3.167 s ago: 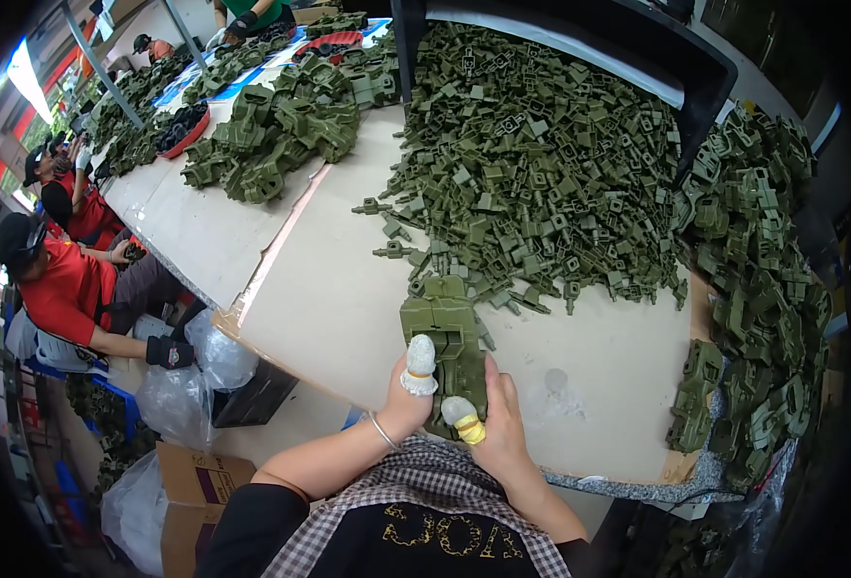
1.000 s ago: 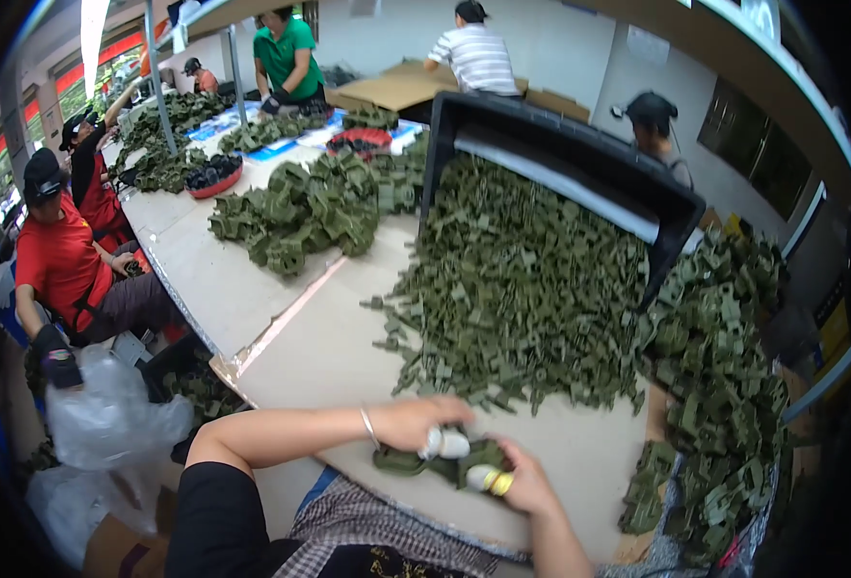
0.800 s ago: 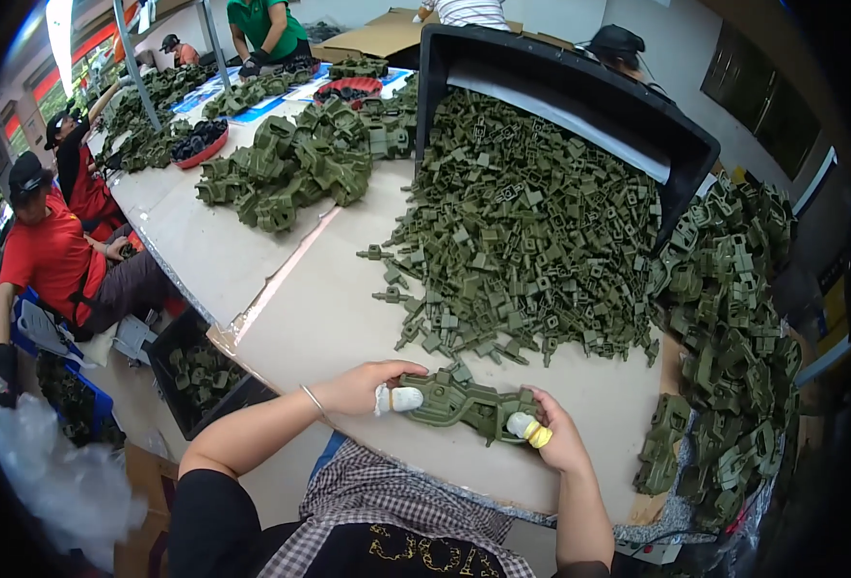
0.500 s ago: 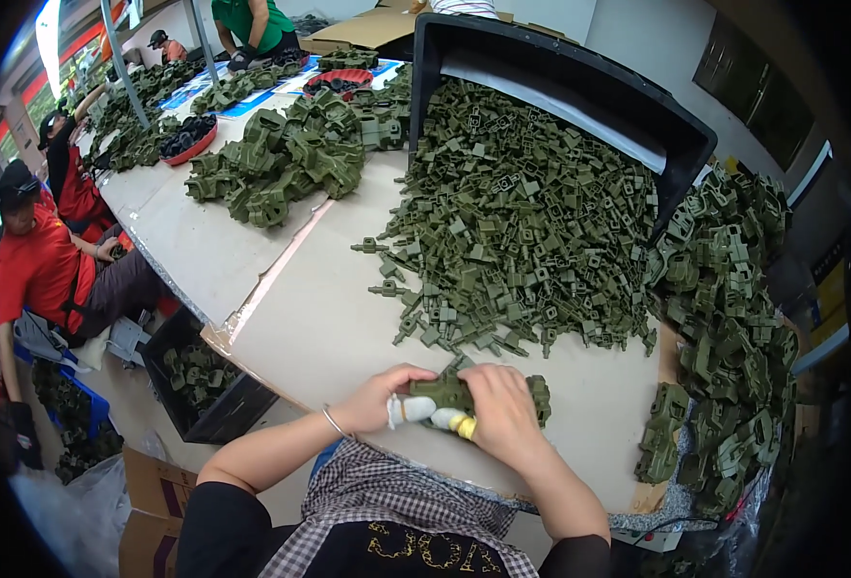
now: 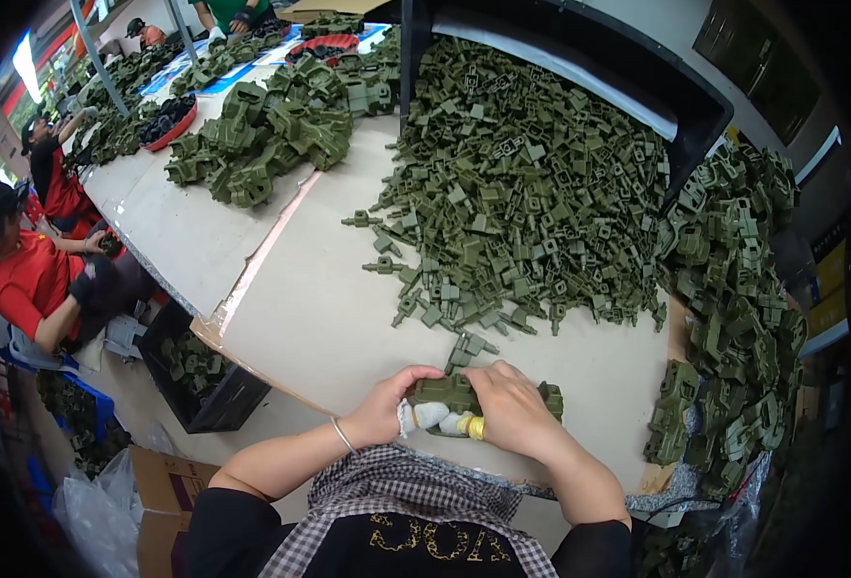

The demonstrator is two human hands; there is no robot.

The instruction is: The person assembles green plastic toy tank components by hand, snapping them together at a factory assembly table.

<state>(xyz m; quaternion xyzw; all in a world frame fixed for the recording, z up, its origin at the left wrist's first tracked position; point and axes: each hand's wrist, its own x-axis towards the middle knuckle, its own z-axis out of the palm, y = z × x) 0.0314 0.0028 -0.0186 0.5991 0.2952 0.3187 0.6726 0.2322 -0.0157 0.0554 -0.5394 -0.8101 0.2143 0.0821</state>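
Near the table's front edge, my left hand (image 5: 401,403) and my right hand (image 5: 514,408) grip a dark green plastic toy vehicle body (image 5: 445,392) from both sides. White covering wraps my left thumb, and my right thumb has white covering with a yellow band. Just beyond the body is a small green turret-like piece (image 5: 470,349) with a short barrel; whether it touches the body I cannot tell. A large heap of similar small green pieces (image 5: 531,193) spreads over the table ahead, spilling from a black bin (image 5: 705,144) tipped on its side.
Green vehicle bodies are piled at the right edge (image 5: 733,318) and far left (image 5: 261,144). A red tray (image 5: 170,125) holds dark parts. Below the table's left edge are a black crate (image 5: 199,385) and a cardboard box (image 5: 170,486). Co-workers in red (image 5: 35,279) sit at left.
The view has tilted, so the table sits higher in the picture. The small turret-like piece now shows farther out from the body. The nearest co-worker's lowered arm has come up.
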